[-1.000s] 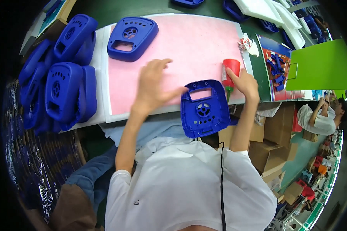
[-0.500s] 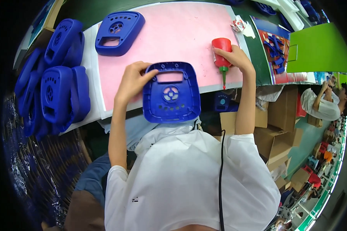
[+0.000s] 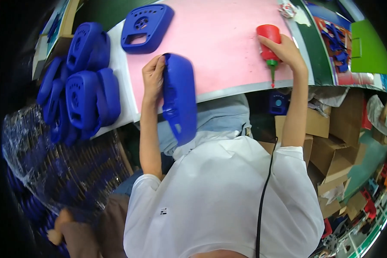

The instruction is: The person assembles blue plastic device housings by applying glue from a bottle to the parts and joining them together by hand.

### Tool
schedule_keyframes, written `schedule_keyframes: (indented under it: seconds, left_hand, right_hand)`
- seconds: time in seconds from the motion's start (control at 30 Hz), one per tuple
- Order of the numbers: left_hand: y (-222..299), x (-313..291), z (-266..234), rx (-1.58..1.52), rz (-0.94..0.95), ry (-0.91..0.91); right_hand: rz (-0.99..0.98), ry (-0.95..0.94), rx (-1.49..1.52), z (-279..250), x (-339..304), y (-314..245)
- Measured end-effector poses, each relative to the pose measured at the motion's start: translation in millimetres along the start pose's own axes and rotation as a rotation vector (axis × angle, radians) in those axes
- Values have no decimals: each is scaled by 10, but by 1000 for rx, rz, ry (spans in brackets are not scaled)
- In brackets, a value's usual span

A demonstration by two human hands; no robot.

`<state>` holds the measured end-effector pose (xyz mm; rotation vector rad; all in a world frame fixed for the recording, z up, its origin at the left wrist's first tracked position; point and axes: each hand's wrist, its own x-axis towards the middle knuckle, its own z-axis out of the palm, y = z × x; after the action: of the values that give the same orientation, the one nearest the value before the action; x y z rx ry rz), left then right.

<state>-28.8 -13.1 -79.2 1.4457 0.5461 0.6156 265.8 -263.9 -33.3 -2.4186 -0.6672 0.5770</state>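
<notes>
My left hand grips the upper edge of a blue plastic housing, which is turned nearly edge-on over the front of the pink-covered table. Its hollow inner side faces left. In my right hand is a red squeeze bottle, tipped so that its green nozzle points down above the table's front edge. A similar blue housing lies at the back left of the pink sheet, with round holes, a vent circle and a rectangular window showing.
Several blue housings are stacked at the left table end. At the back right are crumpled tissue, small blue parts and a green panel. Cardboard boxes stand right of me. Another person's hand shows at lower left.
The housing in my left hand has swung from showing its inside face-on to nearly edge-on. My view has shifted, moving the scene. My right hand still grips the bottle, nozzle down.
</notes>
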Motion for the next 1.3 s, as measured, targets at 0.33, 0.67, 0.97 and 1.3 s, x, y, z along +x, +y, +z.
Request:
schedule_keyframes:
  seconds: [0.33, 0.67, 0.97, 1.3]
  left_hand:
    - [-10, -18, 119, -45, 43, 182]
    - [-12, -25, 181, -74, 83, 235]
    - [-79, -66, 129, 0, 100, 264]
    - [-141, -87, 109, -116, 93, 280]
  right_hand:
    - [-174, 516, -496, 98, -636, -484]
    - [-842, 26, 706, 850, -1670, -1096]
    - [-1005, 161, 525, 857, -1685, -1071]
    - [-479, -70, 1467, 679, -1599, -635]
